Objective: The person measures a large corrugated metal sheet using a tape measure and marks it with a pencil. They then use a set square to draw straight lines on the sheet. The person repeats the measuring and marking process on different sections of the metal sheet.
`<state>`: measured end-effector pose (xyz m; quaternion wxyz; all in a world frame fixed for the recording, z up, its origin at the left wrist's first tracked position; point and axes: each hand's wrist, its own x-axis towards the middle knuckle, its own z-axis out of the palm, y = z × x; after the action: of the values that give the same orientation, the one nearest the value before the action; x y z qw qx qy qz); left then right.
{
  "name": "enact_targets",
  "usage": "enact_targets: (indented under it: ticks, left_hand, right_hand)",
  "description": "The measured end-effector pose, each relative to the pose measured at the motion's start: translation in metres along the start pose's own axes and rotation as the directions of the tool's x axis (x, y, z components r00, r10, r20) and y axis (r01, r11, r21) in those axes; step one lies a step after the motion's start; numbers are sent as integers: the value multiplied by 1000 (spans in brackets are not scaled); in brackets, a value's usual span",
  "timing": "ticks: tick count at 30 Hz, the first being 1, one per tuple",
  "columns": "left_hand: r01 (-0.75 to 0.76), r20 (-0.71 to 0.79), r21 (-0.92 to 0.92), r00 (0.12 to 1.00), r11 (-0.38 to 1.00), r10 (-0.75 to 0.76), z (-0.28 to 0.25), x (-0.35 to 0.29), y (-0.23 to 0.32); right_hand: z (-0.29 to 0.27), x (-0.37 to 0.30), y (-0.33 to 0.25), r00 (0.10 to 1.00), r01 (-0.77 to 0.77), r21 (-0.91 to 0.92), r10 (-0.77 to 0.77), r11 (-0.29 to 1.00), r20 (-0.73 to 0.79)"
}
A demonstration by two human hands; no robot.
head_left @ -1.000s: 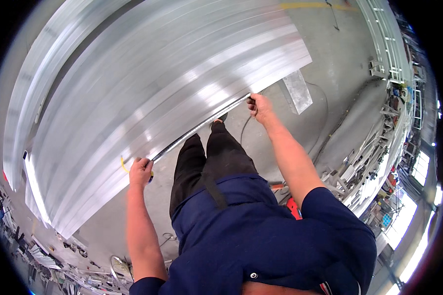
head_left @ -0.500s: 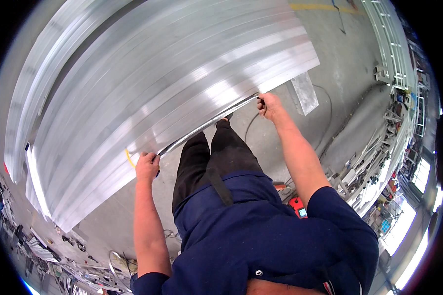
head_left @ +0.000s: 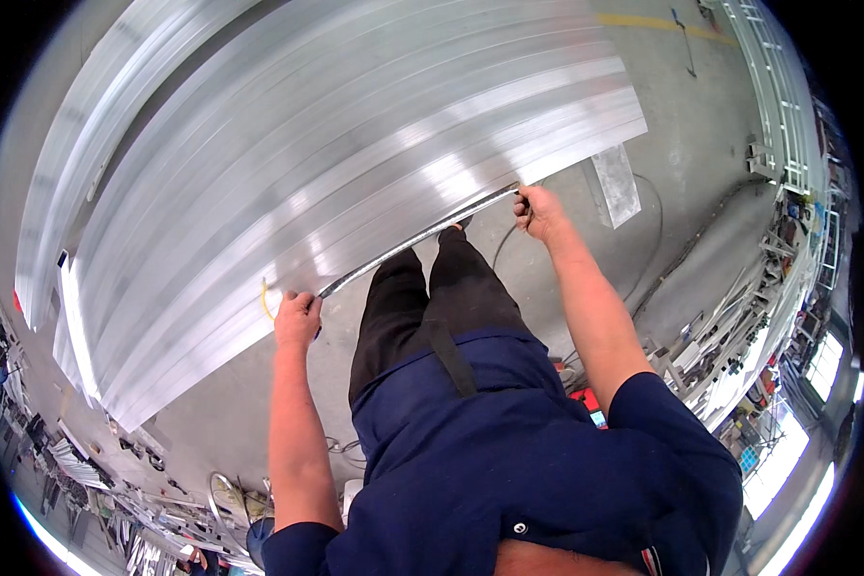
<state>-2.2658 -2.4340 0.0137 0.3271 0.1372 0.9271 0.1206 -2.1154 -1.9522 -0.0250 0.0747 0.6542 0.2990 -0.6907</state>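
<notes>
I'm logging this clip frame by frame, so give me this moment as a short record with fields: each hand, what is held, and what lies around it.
left hand: closed on the near end of a thin metal strip
right hand: closed on the strip's far end
strip: long, narrow, runs between both hands along the near edge of the stack
stack: long aluminium profiles, side by side, shiny, filling the upper picture
floor: grey concrete floor, with a cable near the right hand
right side: racks of metal parts
</notes>
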Motion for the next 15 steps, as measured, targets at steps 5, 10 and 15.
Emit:
enact_targets:
  ticks: [5,10,15]
  left_hand:
    - [8,-6,11,1000,1000,-8,2,1,4]
    - [0,-15,-11,1000,1000,0,2,0,5]
    - [-1,-16,-7,1000,1000,1,2,-1,4]
  right_hand:
    - [1,-6,-4,1000,14,-7,-15,1000,-19]
    - [-4,-3,-3,1000,5,15,-5,1000,-15]
    - [-4,-1,-3,1000,1,-26,-1,1000,-1]
